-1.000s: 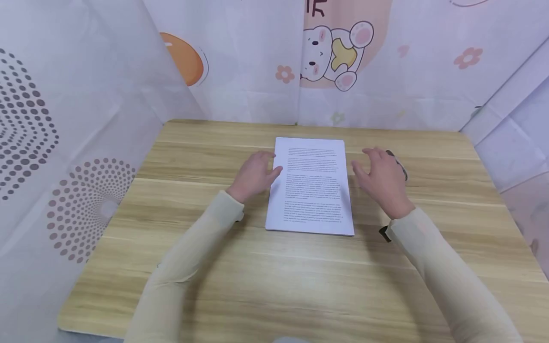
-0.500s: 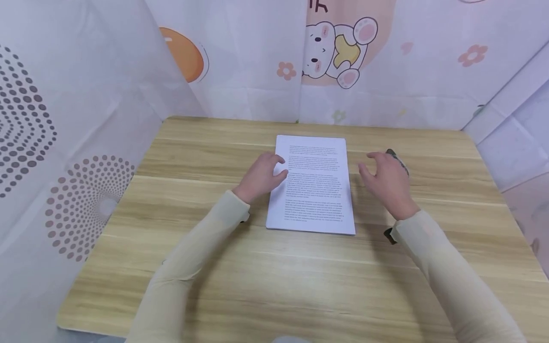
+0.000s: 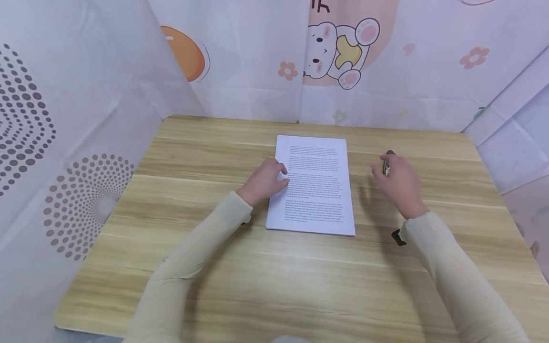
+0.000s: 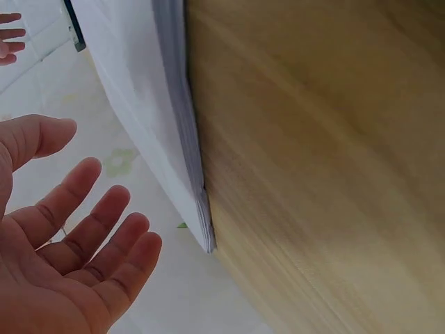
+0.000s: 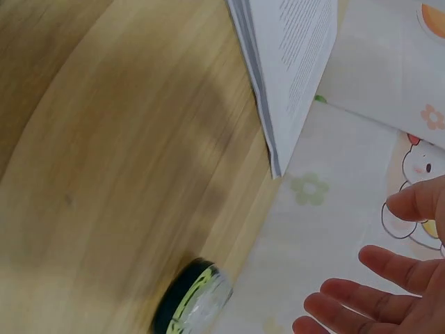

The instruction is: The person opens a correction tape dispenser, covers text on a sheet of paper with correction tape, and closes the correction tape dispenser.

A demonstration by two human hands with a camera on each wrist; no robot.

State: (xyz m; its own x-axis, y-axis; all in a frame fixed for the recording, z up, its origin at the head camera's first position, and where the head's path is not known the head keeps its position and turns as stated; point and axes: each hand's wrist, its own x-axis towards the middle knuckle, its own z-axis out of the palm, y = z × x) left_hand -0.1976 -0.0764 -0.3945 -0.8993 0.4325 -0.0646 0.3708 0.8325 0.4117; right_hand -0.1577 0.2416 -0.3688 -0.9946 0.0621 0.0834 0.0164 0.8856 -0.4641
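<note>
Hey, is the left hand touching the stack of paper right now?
Apart. In the left wrist view, a strip of curtain shows between the left hand and the paper stack.

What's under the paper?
The paper lies on the table, whose wood shows past its edges. The patch directly beneath is covered, so whether anything else is under there can't be seen.
</note>
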